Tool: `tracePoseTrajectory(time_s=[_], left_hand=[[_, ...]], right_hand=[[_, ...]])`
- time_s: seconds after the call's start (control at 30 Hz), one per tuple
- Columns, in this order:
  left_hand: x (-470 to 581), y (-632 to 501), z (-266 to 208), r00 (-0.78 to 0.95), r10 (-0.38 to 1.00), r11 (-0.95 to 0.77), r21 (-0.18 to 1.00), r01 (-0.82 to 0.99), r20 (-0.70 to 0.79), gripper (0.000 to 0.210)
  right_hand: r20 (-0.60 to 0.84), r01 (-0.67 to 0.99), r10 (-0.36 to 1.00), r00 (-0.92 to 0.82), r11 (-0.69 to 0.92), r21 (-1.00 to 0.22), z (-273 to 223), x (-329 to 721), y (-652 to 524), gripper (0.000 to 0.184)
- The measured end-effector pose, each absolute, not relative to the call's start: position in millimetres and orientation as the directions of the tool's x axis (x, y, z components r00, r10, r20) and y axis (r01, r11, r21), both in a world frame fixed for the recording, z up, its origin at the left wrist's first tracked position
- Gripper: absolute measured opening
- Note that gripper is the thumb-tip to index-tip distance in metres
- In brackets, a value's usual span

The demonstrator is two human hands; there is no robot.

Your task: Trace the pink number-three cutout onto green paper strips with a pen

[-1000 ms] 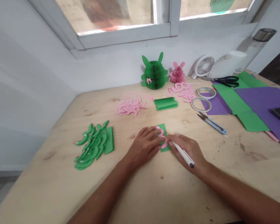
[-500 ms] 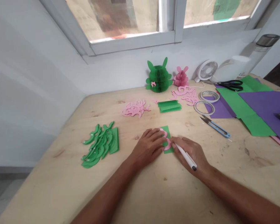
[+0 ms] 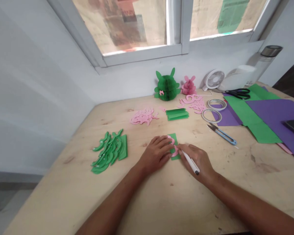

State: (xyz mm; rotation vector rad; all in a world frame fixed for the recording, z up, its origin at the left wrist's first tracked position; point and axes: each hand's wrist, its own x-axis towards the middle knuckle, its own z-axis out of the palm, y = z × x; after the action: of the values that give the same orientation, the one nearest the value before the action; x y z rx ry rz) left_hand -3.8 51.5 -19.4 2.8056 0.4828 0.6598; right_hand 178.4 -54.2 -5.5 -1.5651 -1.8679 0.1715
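Observation:
My left hand point(image 3: 156, 153) lies flat with its fingers stretched over a pink curved paper cutout point(image 3: 175, 150), pressing it onto a small green paper piece point(image 3: 173, 136). Part of the cutout is hidden under the fingers. My right hand point(image 3: 198, 160) grips a white pen point(image 3: 190, 162) with a dark end. The pen's tip is at the cutout's right edge, hidden by my fingers. To the left lie green wavy paper cutouts point(image 3: 105, 158) in a pile, beside a stack of green paper point(image 3: 123, 147).
Pink cutouts point(image 3: 143, 117) and folded green strips point(image 3: 177, 114) lie farther back. Behind them stand a green paper figure point(image 3: 167, 88) and a pink one point(image 3: 188, 87). On the right are tape rolls point(image 3: 211, 116), blue thread snips point(image 3: 222, 134), black scissors point(image 3: 237, 93), purple sheets point(image 3: 274, 114) and a fan point(image 3: 214, 79).
The camera view has tilted up and shifted slightly. Both hands keep their places at the green paper, the left pressing and the right holding the pen at the cutout's edge.

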Motion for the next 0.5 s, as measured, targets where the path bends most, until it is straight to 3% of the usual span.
tracePoseTrajectory(time_s=[0.5], left_hand=[[-1.8,47.7,-11.1,0.823,0.382,-0.917,0.280,0.283,0.421,0.027]], right_hand=[[0.422,0.847,0.905,-0.055,0.266,-0.460,-9.6,180.7,-54.2,0.020]])
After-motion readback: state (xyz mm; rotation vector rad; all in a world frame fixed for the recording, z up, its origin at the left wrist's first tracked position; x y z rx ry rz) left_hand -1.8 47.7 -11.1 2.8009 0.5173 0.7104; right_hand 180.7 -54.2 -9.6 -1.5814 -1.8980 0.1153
